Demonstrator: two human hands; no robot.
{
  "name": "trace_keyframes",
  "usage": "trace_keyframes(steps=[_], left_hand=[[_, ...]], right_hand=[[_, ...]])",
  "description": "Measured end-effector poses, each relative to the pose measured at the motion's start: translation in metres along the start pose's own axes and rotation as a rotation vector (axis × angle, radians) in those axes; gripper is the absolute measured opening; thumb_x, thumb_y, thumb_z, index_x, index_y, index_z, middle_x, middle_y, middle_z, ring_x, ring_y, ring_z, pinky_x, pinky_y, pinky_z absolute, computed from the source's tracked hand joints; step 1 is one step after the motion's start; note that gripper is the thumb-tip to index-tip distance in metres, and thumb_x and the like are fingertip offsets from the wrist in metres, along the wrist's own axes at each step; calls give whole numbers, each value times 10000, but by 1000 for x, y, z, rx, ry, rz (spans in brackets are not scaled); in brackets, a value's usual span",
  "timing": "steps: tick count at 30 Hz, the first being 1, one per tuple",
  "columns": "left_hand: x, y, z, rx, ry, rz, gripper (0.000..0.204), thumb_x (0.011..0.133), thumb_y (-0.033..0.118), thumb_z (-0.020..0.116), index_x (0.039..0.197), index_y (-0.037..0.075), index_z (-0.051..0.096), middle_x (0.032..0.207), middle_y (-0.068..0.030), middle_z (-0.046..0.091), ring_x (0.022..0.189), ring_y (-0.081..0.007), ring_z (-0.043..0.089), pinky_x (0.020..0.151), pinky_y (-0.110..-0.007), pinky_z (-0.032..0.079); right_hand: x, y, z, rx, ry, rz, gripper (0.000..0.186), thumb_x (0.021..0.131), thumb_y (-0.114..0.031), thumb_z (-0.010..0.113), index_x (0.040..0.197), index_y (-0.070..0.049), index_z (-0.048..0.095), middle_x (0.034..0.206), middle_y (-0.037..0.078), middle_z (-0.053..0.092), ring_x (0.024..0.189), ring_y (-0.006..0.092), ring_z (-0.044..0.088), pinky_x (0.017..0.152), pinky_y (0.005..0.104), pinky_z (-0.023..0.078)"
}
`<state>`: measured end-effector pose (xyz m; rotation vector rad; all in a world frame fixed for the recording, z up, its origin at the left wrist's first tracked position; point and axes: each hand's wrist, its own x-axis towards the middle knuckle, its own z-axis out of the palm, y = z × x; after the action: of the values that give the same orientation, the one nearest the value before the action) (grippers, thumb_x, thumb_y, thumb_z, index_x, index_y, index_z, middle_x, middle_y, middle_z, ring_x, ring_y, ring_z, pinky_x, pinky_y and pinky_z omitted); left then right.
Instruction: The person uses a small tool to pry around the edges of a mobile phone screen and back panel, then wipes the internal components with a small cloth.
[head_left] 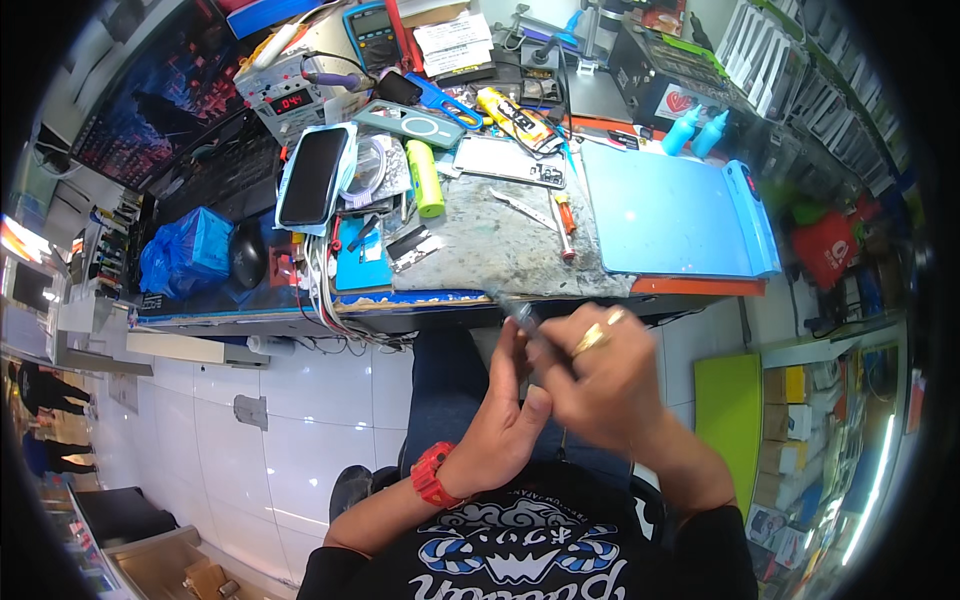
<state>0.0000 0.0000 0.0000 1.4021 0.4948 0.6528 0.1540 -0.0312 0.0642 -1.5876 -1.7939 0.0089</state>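
Observation:
My left hand (500, 430), with a red watch (432, 472) at its wrist, is raised below the bench's front edge, fingers curved, holding something hidden behind my right hand. My right hand (600, 375), wearing a gold ring, grips a dark, slim object (525, 320) with a blurred tip, just above my left fingers. On the worn grey mat (470, 260) beyond them lie a white tweezer-like tool (520, 208), an orange-handled tool (565, 215) and a green cylinder (425, 180).
The bench holds a blue pad (670, 215), two blue bottles (680, 130), phones (315, 175), cables, a power supply (285, 95) and a mouse (247, 255). A green panel (725, 430) stands at right; two people (55, 400) are at far left.

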Motion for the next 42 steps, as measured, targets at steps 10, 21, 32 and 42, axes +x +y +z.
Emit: trace_keyframes(steps=[10, 21, 32, 42], left_hand=[[-33, -17, -18, -192, -40, -101, 753, 1049, 539, 338, 1521, -34, 216, 1507, -185, 390, 1392, -255, 409, 1152, -372, 323], [-47, -9, -43, -204, 250, -314, 370, 1068, 288, 475, 1154, -32, 639, 986, -73, 695, 864, -116, 633, 778, -273, 511], [-70, -32, -65, -548, 512, -502, 283, 1023, 270, 579, 1037, -5, 647, 944, -15, 673, 847, -57, 612, 744, -224, 483], [-74, -27, -80, -477, 361, -512, 294, 1029, 208, 547, 1203, -22, 608, 1088, -75, 694, 975, -141, 673, 855, -294, 542]], right_hand=[[-29, -34, 34, 49, -90, -41, 358, 709, -80, 729, 1049, 23, 679, 902, 128, 618, 722, 289, 601, 654, 387, 489], [-6, -9, 17, 227, -200, -26, 238, 851, -183, 725, 1014, -12, 692, 918, 147, 664, 789, 324, 649, 688, 418, 521], [156, 112, 107, -383, -146, -249, 137, 785, -140, 717, 858, -24, 707, 958, 153, 634, 954, 346, 618, 821, 463, 491], [180, 133, 134, -505, -272, -234, 115, 805, -112, 619, 805, -34, 703, 907, 136, 665, 876, 337, 685, 769, 455, 549]])
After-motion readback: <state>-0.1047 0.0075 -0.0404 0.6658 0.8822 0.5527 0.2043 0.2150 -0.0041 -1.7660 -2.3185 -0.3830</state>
